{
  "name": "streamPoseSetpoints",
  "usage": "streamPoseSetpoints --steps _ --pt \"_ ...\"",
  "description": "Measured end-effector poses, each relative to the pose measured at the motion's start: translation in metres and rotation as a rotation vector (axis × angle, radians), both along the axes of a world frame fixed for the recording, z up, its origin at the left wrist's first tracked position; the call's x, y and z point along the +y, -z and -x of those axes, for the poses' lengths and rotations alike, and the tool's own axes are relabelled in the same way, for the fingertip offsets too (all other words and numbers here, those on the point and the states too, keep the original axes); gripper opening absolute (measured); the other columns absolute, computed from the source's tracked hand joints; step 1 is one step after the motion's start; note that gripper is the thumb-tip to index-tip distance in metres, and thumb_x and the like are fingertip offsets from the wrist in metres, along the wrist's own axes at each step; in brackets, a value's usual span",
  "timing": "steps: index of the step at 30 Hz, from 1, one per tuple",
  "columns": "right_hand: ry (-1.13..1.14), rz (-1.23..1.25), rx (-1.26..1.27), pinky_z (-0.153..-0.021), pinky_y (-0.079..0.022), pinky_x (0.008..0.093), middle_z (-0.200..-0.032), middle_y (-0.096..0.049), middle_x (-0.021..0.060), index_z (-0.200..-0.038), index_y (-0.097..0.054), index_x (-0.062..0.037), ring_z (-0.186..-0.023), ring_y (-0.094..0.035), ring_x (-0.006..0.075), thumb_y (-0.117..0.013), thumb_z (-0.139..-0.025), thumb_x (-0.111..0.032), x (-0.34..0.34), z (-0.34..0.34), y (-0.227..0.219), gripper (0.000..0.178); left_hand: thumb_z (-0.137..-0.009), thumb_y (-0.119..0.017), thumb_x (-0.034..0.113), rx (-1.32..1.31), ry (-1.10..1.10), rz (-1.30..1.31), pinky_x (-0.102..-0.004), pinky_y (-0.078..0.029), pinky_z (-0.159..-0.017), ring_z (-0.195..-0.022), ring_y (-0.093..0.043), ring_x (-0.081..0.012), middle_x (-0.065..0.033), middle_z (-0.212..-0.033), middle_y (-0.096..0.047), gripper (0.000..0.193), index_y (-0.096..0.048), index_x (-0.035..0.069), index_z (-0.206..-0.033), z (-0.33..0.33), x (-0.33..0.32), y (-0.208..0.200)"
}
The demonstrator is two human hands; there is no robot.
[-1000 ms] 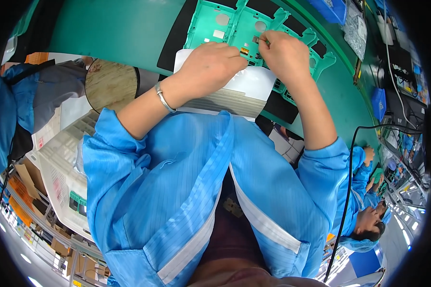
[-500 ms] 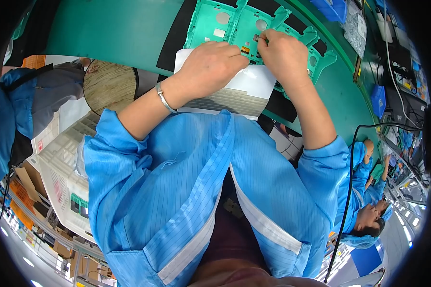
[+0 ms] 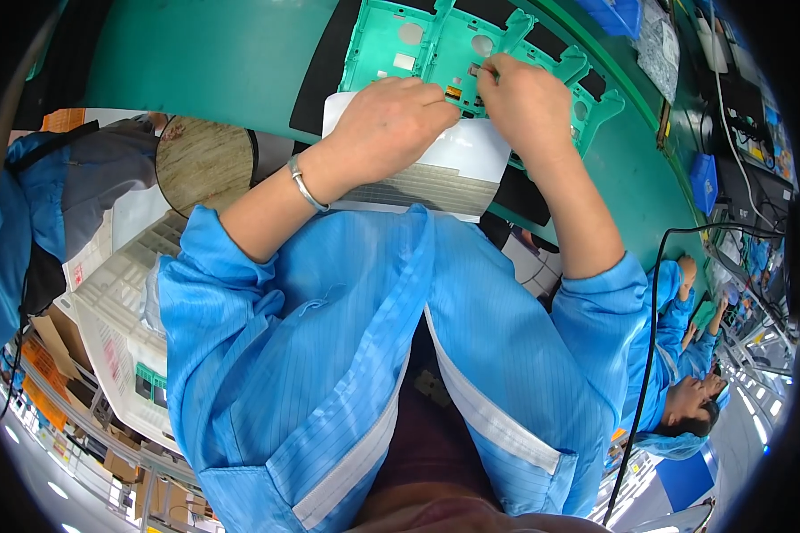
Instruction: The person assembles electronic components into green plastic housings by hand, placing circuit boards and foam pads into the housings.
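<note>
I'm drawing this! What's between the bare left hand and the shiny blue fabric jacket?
A white sheet and flat grey strips show there in the head view.

Anything pinched by the bare right hand [image 3: 529, 102] cannot be discerned; beyond it, the green moulded plastic casing [image 3: 373, 44] is cut off. Beneath the bare left hand [image 3: 387, 123], the grey-striped white sheet [image 3: 427, 185] is partly hidden.

Bright green housings [image 3: 378, 42]; white sheet [image 3: 487, 147], grey stripes; darker green table [image 3: 196, 62]; blue pinstriped smock [image 3: 507, 338].

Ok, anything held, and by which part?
Can't tell: left hand is over the white sheet, right hand over the green plastic housing; any hold is hidden.
</note>
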State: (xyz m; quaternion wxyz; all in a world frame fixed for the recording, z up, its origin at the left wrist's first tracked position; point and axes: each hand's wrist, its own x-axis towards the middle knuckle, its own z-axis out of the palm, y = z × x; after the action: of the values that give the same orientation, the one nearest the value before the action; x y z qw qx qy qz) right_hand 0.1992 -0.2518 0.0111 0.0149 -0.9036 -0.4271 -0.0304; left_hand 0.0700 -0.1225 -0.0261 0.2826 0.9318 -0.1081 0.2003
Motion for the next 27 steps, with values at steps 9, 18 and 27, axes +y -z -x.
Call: streamPoseSetpoints --steps 9,18,27 --pt "-0.269 -0.370 0.420 -0.061 -0.049 0.0340 -0.077 -0.061 0.0086 -0.080 -0.061 -0.0052 -0.071 -0.060 0.0263 -0.063 -0.073 -0.007 -0.067 0.038 -0.019 0.008 -0.075 -0.057 0.009 -0.020 0.012 0.013 -0.0339 -0.046 -0.059 -0.069 -0.056 -0.0235 -0.0063 -0.073 -0.055 0.010 -0.061 0.007 -0.083 -0.003 0.001 0.002" --pt "-0.347 -0.390 0.315 -0.059 -0.049 0.0344 -0.076 -0.059 0.0081 -0.080 -0.059 -0.0039 -0.069 -0.059 0.0254 -0.063 -0.071 -0.007 -0.069 0.060 -0.001 0.010 -0.077 -0.060 0.010 0.069 -0.038 -0.006 -0.0336 -0.047 -0.061 -0.073 -0.057 -0.0229 -0.0052 -0.077 -0.058 0.008 -0.064 0.008 -0.083 -0.005 -0.004 0.000" --pt "-0.429 -0.205 0.212 -0.052 -0.046 0.0356 -0.066 -0.052 0.0071 -0.068 -0.053 -0.0058 -0.062 -0.057 0.0226 -0.060 -0.067 -0.008 -0.057 0.062 0.003 0.007 -0.075 -0.060 0.009 0.058 -0.041 -0.003 -0.0330 -0.047 -0.061 -0.072 -0.057 -0.0227 -0.0047 -0.077 -0.058 0.009 -0.064 0.008 -0.083 -0.003 -0.005 0.000"
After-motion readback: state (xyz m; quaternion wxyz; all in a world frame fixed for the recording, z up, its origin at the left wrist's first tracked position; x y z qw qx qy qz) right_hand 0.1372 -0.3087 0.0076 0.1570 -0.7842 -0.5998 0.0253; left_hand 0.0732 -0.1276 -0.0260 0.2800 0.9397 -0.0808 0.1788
